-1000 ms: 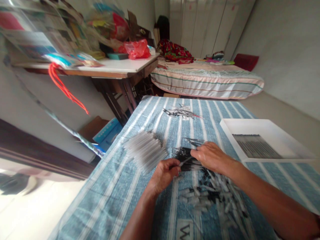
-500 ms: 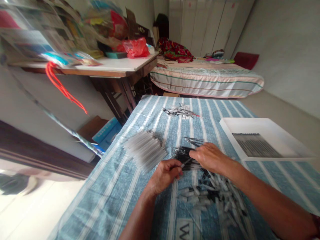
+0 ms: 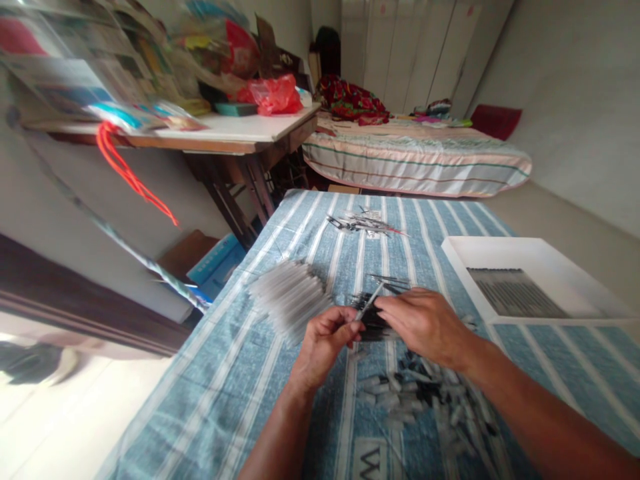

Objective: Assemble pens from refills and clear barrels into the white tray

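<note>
One slim tube (image 3: pixel 371 302) is pinched in the left hand (image 3: pixel 325 339); right hand (image 3: pixel 425 323) fingertips hidden, grip indiscernible.

Hands, two, bare: left hand (image 3: pixel 323 340), right hand (image 3: pixel 427 325).
Left forearm (image 3: pixel 283 427) and right forearm (image 3: pixel 540 407): uncovered, slimmer at the wrists.

Bed (image 3: pixel 415 150) w/ striped cover, red bag (image 3: pixel 279 95) on desk (image 3: pixel 245 127), blue box (image 3: pixel 215 260), prob. cardboard
</note>
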A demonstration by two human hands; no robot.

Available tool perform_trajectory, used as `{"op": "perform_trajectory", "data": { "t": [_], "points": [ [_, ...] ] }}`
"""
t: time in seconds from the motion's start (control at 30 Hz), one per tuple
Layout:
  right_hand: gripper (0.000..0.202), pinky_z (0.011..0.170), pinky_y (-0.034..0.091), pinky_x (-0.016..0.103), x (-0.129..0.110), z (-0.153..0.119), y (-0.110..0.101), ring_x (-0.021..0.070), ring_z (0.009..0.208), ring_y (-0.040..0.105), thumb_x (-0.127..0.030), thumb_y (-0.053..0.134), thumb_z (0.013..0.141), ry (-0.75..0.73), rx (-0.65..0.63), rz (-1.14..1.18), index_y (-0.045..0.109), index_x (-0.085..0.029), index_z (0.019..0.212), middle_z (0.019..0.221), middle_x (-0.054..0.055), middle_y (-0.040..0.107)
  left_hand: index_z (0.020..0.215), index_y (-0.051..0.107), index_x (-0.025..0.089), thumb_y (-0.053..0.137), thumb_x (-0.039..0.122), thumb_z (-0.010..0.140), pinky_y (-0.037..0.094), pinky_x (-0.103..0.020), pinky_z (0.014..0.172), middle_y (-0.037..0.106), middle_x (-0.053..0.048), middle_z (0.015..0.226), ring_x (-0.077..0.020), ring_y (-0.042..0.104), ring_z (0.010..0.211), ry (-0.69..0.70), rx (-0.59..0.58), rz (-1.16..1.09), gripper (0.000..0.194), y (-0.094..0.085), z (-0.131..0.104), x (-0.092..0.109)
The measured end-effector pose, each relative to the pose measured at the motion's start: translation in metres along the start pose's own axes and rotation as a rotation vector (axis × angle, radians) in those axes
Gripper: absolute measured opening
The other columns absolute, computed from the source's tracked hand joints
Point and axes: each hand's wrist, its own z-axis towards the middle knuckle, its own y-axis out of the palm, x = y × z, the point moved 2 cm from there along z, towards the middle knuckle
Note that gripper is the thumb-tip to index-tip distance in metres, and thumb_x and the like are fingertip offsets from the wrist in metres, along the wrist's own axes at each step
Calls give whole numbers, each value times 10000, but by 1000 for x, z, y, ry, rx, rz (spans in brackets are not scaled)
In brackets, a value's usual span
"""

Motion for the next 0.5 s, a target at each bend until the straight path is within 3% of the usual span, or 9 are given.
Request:
{"op": "perform_trajectory", "data": {
  "t": [0.1, 0.2, 0.37, 0.5],
  "points": [
    [216, 643, 381, 261, 21, -8, 4, 177, 704, 647, -234, 448, 916, 147, -34, 22, 659, -188, 904, 802, 48, 715, 795, 653, 132, 702, 254, 733, 405, -209, 535, 663, -32, 714, -104, 539, 588, 25, 6, -73, 145, -1, 0, 0],
    [209, 619, 377, 250, 35, -16, 12, 186, 714, 667, -243, 466, 902, 280, -181, 35, 671, -198, 906, 796, 47, 727, 786, 660, 131, 710, 246, 728, 411, -205, 535, 666, -37, 721, -102, 550, 590, 39, 2, -126, 138, 0, 0, 0],
    [195, 616, 358, 251, 38, -28, 26, 206, 747, 678, -253, 496, 876, 369, -370, 42, 680, -211, 928, 802, 59, 732, 876, 682, 148, 727, 237, 709, 407, -200, 508, 668, -31, 709, -98, 556, 565, 29, 15, -186, 195, 0, 1, -2],
    [188, 593, 326, 251, 35, -37, 34, 213, 751, 674, -265, 511, 861, 403, -504, 67, 685, -209, 821, 756, 57, 724, 998, 683, 173, 730, 226, 704, 406, -199, 497, 671, -21, 700, -96, 556, 553, 29, 12, -213, 302, 2, 1, -4]
  ]
}}
